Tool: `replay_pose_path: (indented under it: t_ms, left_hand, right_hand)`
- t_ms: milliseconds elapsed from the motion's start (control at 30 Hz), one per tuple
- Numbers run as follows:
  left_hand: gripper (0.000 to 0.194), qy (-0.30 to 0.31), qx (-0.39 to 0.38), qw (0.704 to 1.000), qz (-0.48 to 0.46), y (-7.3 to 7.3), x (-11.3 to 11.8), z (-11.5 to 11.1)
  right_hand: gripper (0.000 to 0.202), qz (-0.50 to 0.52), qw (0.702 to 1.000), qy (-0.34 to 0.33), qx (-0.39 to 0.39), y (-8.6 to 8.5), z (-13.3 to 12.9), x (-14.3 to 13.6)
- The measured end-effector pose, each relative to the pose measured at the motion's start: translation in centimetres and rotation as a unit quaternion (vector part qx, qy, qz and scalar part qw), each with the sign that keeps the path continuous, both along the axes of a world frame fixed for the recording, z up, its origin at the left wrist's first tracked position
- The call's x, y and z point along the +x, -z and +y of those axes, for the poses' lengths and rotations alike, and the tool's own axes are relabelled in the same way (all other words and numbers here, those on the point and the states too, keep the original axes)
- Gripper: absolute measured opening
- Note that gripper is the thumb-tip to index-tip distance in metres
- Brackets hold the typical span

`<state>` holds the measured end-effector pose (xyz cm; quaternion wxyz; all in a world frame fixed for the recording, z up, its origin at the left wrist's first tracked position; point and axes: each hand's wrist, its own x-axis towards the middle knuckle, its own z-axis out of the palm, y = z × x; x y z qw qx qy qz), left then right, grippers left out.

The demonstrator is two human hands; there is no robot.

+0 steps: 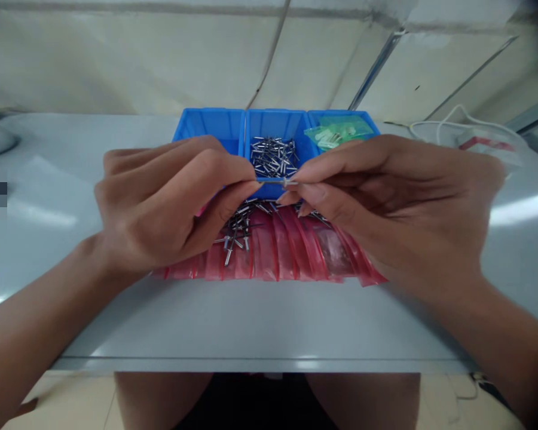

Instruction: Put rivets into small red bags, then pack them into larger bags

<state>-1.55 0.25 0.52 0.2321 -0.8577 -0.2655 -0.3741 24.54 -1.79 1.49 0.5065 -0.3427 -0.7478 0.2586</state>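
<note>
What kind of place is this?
Probably a packing or assembly workbench: blue bins, one holding loose metal rivets, and a row of red plastic bags on a smooth pale table.

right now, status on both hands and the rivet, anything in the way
Left hand and right hand: fingers pinching opposite ends of one rivet. Rivet roughly level. Loose rivets on red bags below; nothing seen blocking it.
</note>
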Motion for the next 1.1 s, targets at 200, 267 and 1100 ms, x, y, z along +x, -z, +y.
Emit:
replay_pose_path:
  t_ms: [200,267,1100]
  left_hand:
    - [0.008,-0.004,-0.023,1.000,0.015,0.0,-0.1,-0.3]
    - [0.009,-0.007,-0.029,0.999,0.018,0.0,-0.2,-0.3]
    - [0.010,-0.011,-0.029,0.999,-0.024,0.1,0.5,-0.1]
  right_hand:
    - [0.013,0.053,0.998,-0.011,-0.028,0.2,0.1,0.1]
    - [0.013,0.077,0.996,-0.034,-0.040,0.4,0.3,0.1]
    - [0.020,-0.301,0.914,0.027,0.272,-0.7,1.6,2.9]
